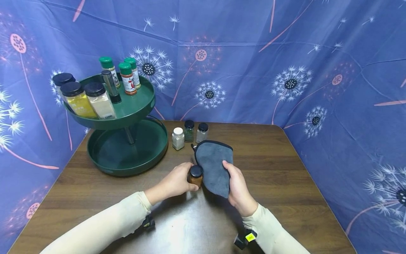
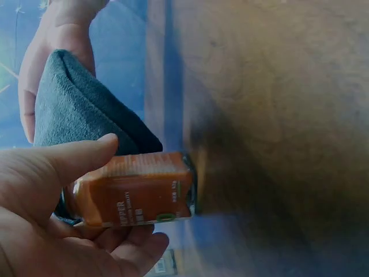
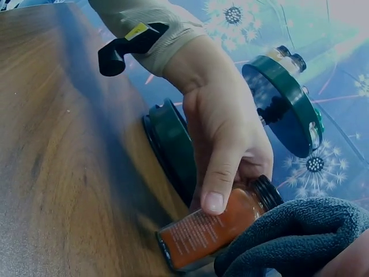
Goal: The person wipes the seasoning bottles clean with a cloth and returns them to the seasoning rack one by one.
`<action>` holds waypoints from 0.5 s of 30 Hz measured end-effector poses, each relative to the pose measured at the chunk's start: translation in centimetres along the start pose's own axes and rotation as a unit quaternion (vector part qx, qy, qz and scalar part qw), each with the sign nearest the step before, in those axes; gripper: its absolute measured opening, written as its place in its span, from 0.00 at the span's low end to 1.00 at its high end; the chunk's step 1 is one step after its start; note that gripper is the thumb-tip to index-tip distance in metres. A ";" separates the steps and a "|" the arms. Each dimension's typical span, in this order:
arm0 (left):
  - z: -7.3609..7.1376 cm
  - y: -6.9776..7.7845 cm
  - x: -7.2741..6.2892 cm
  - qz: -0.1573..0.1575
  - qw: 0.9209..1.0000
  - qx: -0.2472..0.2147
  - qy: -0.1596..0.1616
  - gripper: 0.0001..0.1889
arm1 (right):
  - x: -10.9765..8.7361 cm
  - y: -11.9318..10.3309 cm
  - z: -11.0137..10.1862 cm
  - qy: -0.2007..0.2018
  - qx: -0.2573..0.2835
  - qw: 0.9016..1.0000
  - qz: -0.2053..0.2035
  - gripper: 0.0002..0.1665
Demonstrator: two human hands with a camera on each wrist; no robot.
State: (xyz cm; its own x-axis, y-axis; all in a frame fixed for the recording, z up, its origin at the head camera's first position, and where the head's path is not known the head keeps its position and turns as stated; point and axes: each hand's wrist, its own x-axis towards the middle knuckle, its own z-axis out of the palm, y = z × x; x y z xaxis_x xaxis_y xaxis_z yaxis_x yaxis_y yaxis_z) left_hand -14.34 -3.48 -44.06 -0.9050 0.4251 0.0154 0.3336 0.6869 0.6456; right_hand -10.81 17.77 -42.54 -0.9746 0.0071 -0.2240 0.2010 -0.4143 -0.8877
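Note:
My left hand [image 1: 177, 180] grips a small glass spice jar [image 2: 135, 193] of orange-red powder, thumb on one side and fingers on the other. Its black lid [image 1: 196, 171] points up in the head view, and part of the word "pepper" shows on the label in the left wrist view. A folded grey cloth [image 1: 213, 167] with black edging is held by my right hand [image 1: 238, 188], the thumb lying on top of it. In the right wrist view the cloth lies against the jar, just below the lid. The right fingers are mostly hidden beneath the cloth.
Behind the hands stand a white-lidded jar [image 1: 178, 139] and two black-lidded jars, one dark green [image 1: 189, 132], one pale [image 1: 202, 133]. At left is a two-tier green turntable rack [image 1: 127, 165], with several spice containers on its upper tier. A patterned blue curtain [image 1: 247, 81] backs the wooden table [image 1: 269, 176].

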 end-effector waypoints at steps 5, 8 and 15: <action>0.4 -0.2 -0.1 -0.014 0.999 -0.024 0.026 0.30 | 0.0 0.0 -0.3 -0.005 0.010 1.000 -0.008 0.12; 0.5 -0.3 -0.1 -0.013 0.999 -0.027 0.039 0.27 | -0.1 -0.1 -0.3 -0.010 0.022 1.000 -0.017 0.13; 0.5 -0.3 -0.1 -0.001 0.998 -0.044 0.050 0.23 | -0.3 -0.1 -0.3 -0.018 0.034 0.999 -0.031 0.13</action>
State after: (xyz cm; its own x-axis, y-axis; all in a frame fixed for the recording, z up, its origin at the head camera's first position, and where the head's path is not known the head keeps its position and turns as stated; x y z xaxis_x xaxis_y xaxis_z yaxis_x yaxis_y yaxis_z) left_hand -14.26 -3.41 -44.68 -0.9293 0.3589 0.0873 0.3109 0.6323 0.7097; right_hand -10.56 18.09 -42.47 -0.9881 0.0018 -0.1536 0.1344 -0.4743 -0.8700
